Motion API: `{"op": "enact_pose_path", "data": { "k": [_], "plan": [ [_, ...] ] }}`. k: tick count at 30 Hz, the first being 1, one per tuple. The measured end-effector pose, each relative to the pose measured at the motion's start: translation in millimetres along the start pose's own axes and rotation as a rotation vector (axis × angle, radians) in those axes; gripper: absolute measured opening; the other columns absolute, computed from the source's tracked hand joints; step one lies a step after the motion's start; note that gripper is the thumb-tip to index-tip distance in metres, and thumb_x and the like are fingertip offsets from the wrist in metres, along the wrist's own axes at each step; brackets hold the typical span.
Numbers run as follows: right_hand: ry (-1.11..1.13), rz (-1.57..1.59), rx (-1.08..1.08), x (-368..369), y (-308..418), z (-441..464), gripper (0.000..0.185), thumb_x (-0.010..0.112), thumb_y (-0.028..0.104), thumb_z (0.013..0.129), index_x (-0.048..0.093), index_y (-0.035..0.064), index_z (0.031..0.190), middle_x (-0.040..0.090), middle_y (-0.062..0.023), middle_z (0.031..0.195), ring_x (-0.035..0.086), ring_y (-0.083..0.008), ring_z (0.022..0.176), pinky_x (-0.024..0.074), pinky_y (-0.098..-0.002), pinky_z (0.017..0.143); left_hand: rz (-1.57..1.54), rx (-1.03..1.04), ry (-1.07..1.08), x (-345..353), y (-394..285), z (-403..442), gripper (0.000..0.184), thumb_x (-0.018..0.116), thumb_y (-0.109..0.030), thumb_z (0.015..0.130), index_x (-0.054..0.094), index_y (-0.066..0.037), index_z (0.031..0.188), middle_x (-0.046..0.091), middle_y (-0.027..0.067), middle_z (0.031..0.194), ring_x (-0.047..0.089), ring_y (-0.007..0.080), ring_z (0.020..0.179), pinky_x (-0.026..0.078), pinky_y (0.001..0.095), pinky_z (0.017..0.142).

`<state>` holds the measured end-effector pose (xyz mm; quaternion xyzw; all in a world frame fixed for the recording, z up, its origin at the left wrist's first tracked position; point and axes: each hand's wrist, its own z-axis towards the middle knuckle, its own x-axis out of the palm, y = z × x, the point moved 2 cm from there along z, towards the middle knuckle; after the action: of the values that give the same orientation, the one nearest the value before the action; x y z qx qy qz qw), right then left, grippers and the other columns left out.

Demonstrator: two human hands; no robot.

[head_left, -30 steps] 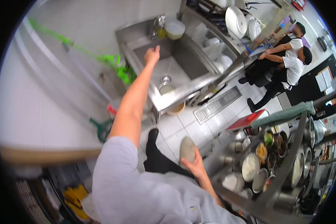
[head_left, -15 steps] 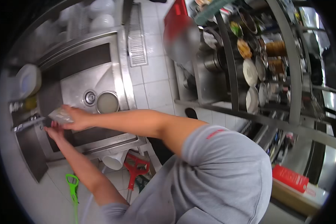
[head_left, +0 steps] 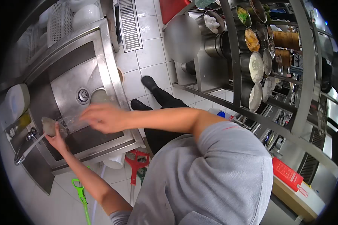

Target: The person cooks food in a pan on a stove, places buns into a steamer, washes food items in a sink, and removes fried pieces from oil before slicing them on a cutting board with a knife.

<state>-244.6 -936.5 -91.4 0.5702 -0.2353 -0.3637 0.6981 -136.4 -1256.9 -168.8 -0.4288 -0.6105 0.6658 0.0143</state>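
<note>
My left hand [head_left: 57,140] is closed around a pale, greyish translucent container [head_left: 49,126] at the faucet side of the sink. A whitish streak, apparently running water, reaches it from the faucet [head_left: 20,160]. Clear splashes show just to its right. Over the middle of the metal sink [head_left: 73,84] hovers my right hand [head_left: 107,118], blurred by motion, its fingers loosely stretched and nothing visible in them. Behind that hand a round metal pot [head_left: 101,95] stands in the basin near the drain [head_left: 82,95], partly hidden.
White bowls [head_left: 85,18] and perforated racks [head_left: 60,24] stand beyond the sink. A white jug [head_left: 17,98] and a yellowish bottle [head_left: 23,122] sit by the faucet. A red squeegee [head_left: 137,165] is near my body. Food containers [head_left: 256,67] fill a shelf at right.
My right hand has come off the pale container and moved right over the basin. My left hand keeps the container, now more upright by the faucet. The camera view has shifted.
</note>
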Motion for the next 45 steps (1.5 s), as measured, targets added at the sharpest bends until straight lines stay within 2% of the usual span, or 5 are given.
{"op": "enact_pose_path", "data": {
  "k": [11, 14, 23, 29, 45],
  "plan": [
    [-1.130, -0.871, 1.066, -401, -137, -174, 0.024, 0.053, 0.020, 0.091, 0.064, 0.0016, 0.103, 0.068, -0.0190, 0.099, 0.064, -0.0337, 0.095, 0.0480, -0.0439, 0.087, -0.158, -0.323, -0.186, -40, 26, 17, 0.048, 0.058, -0.039, 0.094, 0.058, -0.001, 0.123, 0.063, 0.0110, 0.113, 0.062, 0.0234, 0.100, 0.050, 0.0381, 0.087],
    [-1.013, -0.692, 0.794, -442, -191, -212, 0.029, 0.050, 0.022, 0.094, 0.065, 0.0030, 0.110, 0.070, -0.0168, 0.097, 0.068, -0.0272, 0.087, 0.0515, -0.0386, 0.082, -0.656, -0.395, -0.328, -29, -25, 0, 0.051, 0.057, -0.040, 0.093, 0.050, -0.003, 0.127, 0.058, 0.0106, 0.120, 0.059, 0.0255, 0.107, 0.049, 0.0413, 0.093],
    [-0.066, -0.178, 0.101, -163, -42, 37, 0.028, 0.054, 0.002, 0.086, 0.062, 0.0004, 0.113, 0.067, -0.0121, 0.097, 0.065, -0.0218, 0.085, 0.0505, -0.0328, 0.081, -0.695, -0.261, -0.107, 16, -71, -15, 0.045, 0.052, -0.024, 0.088, 0.051, -0.012, 0.131, 0.059, 0.0109, 0.114, 0.061, 0.0267, 0.100, 0.055, 0.0429, 0.079],
    [0.655, 0.126, 0.574, 69, -37, 134, 0.094, 0.064, 0.057, 0.085, 0.025, -0.0003, 0.148, 0.042, -0.0245, 0.141, 0.049, -0.0297, 0.124, 0.0457, -0.0381, 0.096, -0.868, -0.213, 0.055, 18, -109, -23, 0.061, 0.043, -0.053, 0.097, 0.052, 0.001, 0.123, 0.065, 0.0140, 0.102, 0.065, 0.0245, 0.093, 0.054, 0.0355, 0.080],
    [0.620, -0.089, 0.406, 82, -24, 134, 0.081, 0.079, 0.049, 0.074, 0.047, -0.0029, 0.128, 0.061, -0.0174, 0.114, 0.059, -0.0252, 0.104, 0.0470, -0.0346, 0.091, -0.697, -0.142, -0.021, -14, -50, -3, 0.043, 0.034, -0.027, 0.100, 0.063, 0.003, 0.108, 0.069, 0.0124, 0.104, 0.065, 0.0179, 0.086, 0.050, 0.0301, 0.079]
  ]
}}
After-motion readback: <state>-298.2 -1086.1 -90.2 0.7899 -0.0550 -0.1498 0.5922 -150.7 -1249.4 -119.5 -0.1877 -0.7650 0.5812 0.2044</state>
